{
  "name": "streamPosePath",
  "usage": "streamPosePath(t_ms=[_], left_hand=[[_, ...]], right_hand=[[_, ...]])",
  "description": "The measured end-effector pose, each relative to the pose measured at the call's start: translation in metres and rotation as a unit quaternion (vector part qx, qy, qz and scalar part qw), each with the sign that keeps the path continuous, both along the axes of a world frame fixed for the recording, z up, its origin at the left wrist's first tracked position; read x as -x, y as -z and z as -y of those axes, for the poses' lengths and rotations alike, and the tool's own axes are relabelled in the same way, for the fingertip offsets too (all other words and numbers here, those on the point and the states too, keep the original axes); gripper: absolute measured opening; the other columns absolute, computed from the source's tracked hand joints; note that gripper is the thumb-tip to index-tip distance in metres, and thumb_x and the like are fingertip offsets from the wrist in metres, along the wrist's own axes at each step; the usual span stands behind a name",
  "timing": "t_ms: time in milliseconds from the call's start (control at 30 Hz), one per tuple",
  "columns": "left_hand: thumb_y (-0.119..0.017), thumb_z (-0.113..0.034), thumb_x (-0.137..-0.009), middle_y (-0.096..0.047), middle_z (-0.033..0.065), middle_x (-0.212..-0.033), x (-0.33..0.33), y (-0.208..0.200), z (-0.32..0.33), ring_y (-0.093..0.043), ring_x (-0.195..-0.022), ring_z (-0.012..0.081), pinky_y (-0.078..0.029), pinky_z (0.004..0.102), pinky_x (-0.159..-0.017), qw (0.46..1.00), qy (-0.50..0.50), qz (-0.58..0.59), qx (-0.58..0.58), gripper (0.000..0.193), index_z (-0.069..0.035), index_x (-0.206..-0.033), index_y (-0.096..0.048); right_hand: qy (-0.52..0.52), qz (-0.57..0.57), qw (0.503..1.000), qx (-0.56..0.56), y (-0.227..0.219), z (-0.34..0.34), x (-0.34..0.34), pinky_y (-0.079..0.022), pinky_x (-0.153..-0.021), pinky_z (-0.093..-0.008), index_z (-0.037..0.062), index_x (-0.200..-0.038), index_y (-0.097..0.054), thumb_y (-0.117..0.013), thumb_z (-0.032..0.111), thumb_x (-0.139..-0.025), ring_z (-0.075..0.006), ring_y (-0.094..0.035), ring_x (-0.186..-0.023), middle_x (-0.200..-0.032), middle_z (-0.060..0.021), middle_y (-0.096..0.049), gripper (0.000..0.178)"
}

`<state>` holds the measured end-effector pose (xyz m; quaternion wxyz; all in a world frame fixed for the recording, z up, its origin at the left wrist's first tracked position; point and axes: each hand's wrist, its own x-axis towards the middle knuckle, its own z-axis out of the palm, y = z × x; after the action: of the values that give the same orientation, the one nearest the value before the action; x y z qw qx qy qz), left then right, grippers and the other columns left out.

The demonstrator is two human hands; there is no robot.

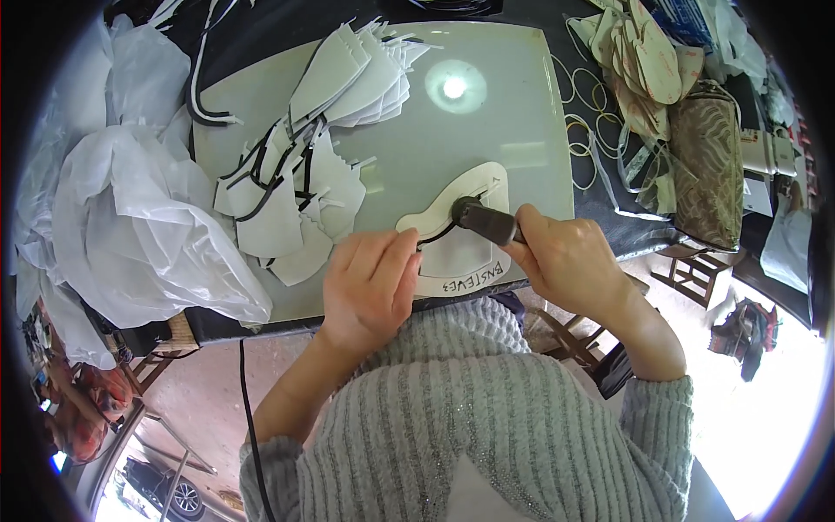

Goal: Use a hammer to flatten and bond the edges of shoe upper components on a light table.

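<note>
My right hand (570,261) is closed round a dark hammer (491,223), its round head resting on a white curved cut piece (491,177) near the board's front edge. A thin black strip (439,234) curves along that piece, running from beside the hammer head to my left hand (370,278). There my left fingers pinch the strip's near end. The white piece has a pale inset and handwriting along its near edge. Part of the strip is hidden behind the hammer and my fingers.
Under the work lies a glossy pale board (531,130). Stacked white cut pieces (348,78) with black strips lie at its far left, beside white plastic bags (148,217). Rightward are beige sole-shaped pieces (639,56), ribbon loops (591,130) and a patterned pouch (706,165).
</note>
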<state>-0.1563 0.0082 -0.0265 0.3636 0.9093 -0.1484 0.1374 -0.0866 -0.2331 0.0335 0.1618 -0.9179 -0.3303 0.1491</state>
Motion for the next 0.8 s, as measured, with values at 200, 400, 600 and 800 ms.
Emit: streamPosePath(t_ms=[200, 400, 600, 800], left_hand=[[-0.072, -0.004, -0.078, -0.061, 0.0074, -0.077, -0.022, -0.011, -0.006, -0.059, -0.070, 0.0234, -0.047, 0.0340, -0.062, 0.994, 0.003, -0.110, 0.027, 0.021, -0.004, -0.098, -0.067], [-0.072, -0.005, -0.079, -0.063, 0.0080, -0.077, -0.031, -0.017, -0.007, -0.061, -0.066, 0.0218, -0.049, 0.0313, -0.058, 0.992, 0.030, -0.125, 0.010, 0.022, -0.001, -0.100, -0.067], [-0.071, -0.005, -0.081, -0.063, 0.0089, -0.076, -0.035, -0.016, -0.012, -0.061, -0.064, 0.0220, -0.051, 0.0305, -0.059, 0.986, 0.057, -0.155, 0.025, 0.021, 0.000, -0.101, -0.067], [-0.069, -0.003, -0.081, -0.060, 0.0088, -0.074, -0.036, -0.018, -0.012, -0.059, -0.063, 0.0223, -0.049, 0.0326, -0.059, 0.984, 0.057, -0.163, 0.036, 0.020, -0.001, -0.101, -0.065]], right_hand=[[0.006, -0.002, 1.000, 0.015, 0.005, 0.000, 0.003, -0.048, -0.044, -0.0391, 0.0030, -0.084, -0.047, -0.061, 0.032, -0.096, -0.0308, -0.061, -0.049, -0.058, -0.0104, -0.058, 0.034], [0.014, -0.029, 0.999, 0.019, 0.001, 0.003, 0.001, -0.046, -0.047, -0.0413, 0.0023, -0.086, -0.047, -0.063, 0.023, -0.094, -0.0345, -0.060, -0.053, -0.061, -0.0137, -0.057, 0.028], [0.091, 0.010, 0.994, -0.063, -0.016, 0.005, -0.007, -0.046, -0.045, -0.0414, 0.0031, -0.084, -0.049, -0.061, 0.030, -0.097, -0.0339, -0.060, -0.050, -0.057, -0.0128, -0.056, 0.032], [0.056, 0.004, 0.998, -0.018, -0.013, 0.004, -0.007, -0.044, -0.049, -0.0458, 0.0029, -0.091, -0.049, -0.063, 0.022, -0.094, -0.0383, -0.060, -0.055, -0.057, -0.0152, -0.054, 0.024]])
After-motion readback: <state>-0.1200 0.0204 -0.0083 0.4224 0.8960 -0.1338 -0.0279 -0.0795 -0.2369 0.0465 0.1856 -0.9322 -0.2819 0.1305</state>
